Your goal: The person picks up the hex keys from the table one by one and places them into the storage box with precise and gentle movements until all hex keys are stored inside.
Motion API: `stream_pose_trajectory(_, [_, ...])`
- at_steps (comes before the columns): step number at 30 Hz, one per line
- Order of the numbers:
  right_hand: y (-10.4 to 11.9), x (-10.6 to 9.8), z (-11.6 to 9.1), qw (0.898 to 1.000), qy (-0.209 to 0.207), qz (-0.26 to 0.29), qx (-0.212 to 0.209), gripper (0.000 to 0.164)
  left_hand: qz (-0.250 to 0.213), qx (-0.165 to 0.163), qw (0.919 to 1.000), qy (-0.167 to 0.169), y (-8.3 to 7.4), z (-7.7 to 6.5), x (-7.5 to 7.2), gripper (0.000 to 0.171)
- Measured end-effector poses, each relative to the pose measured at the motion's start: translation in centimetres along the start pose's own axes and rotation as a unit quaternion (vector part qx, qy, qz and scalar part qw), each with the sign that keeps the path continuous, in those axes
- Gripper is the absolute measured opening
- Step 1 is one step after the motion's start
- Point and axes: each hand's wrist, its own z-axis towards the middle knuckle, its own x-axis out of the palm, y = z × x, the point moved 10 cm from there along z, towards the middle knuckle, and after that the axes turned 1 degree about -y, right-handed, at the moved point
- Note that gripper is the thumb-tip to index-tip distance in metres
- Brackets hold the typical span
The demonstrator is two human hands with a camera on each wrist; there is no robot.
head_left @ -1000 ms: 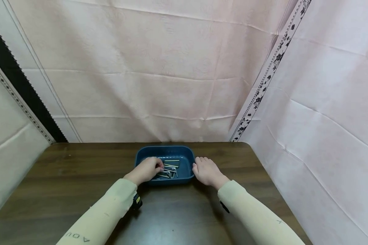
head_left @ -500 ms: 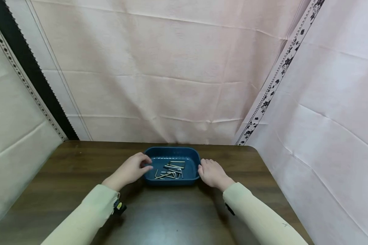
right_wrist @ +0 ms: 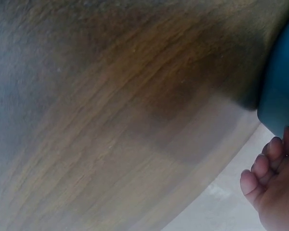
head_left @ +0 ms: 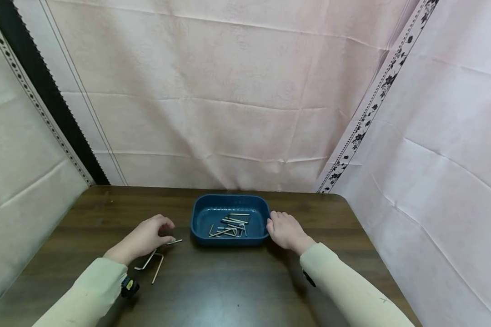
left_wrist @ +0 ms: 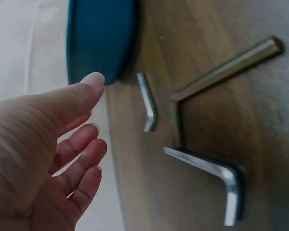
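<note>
My left hand (head_left: 145, 236) is over the table left of a blue tray (head_left: 231, 242), its fingers loosely bent and nothing between them. Beside and below it lie three L-shaped Allen keys: a small silver Allen key (left_wrist: 145, 96), a bronze Allen key (left_wrist: 226, 70) and a larger silver Allen key (left_wrist: 200, 163). Part of the small one is hidden by the fingers in the head view. Several more Allen keys (head_left: 233, 227) lie jumbled inside the tray. At the tray's right end, my right hand (head_left: 284, 231) rests its relaxed fingers (right_wrist: 261, 166) against the outer wall; its thumb is out of the right wrist view.
The brown wooden table (head_left: 212, 290) has its back edge just behind the tray. Pale cloth (head_left: 229, 91) hangs behind it and along both sides. Each wrist wears a small dark camera, such as the left wrist camera (head_left: 128, 287).
My left hand has drawn out of the tray and moved left and toward me. The Allen keys on the table now show beside it. My right hand stays at the tray's right end.
</note>
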Motion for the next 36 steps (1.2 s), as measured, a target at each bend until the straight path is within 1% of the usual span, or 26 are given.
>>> stream_pose_trajectory(4, [-0.1,0.0,0.0,1.000,0.002,0.004,-0.002,0.025,0.017,0.007,0.9998,0.009,0.7,0.1,0.9,0.027])
stream_pose_trajectory(7, [0.1,-0.1,0.0,1.000,-0.002,0.008,-0.006,0.024,0.024,0.017,0.9995,0.013,1.0,0.0,1.3,0.022])
stream_pose_trajectory(10, [0.4,-0.2,0.0,1.000,0.000,0.013,-0.007,0.024,0.014,0.020,0.9995,0.021,1.4,-0.2,1.5,0.019])
stream_pose_trajectory(15, [0.9,0.4,0.1,1.000,0.009,0.016,-0.008,0.024,-0.022,0.010,0.9989,0.039,2.5,-0.8,2.3,0.014])
stream_pose_trajectory(18, [0.9,0.8,0.1,1.000,0.013,0.013,-0.009,0.024,-0.029,0.005,0.9988,0.040,2.9,-0.9,2.6,0.011])
stream_pose_trajectory(21, [0.7,0.8,0.1,1.000,0.010,0.013,-0.009,0.024,-0.029,0.007,0.9989,0.037,2.9,-0.8,2.7,0.009])
stream_pose_trajectory(25, [0.3,0.6,0.0,1.000,0.003,0.016,-0.001,0.024,-0.027,0.012,0.9988,0.038,2.4,-0.6,2.8,0.009])
stream_pose_trajectory(28, [0.0,0.8,-0.1,1.000,0.007,0.018,0.003,0.024,-0.023,0.008,0.9988,0.042,2.3,-0.4,3.0,0.011])
stream_pose_trajectory(32, [-0.1,0.8,-0.1,1.000,0.010,0.027,0.004,0.024,-0.017,-0.009,0.9987,0.047,2.6,-0.1,3.2,0.012])
stream_pose_trajectory(36, [-0.3,0.3,0.2,1.000,0.001,0.027,0.012,0.024,-0.007,-0.006,0.9990,0.044,2.2,0.3,3.0,0.014])
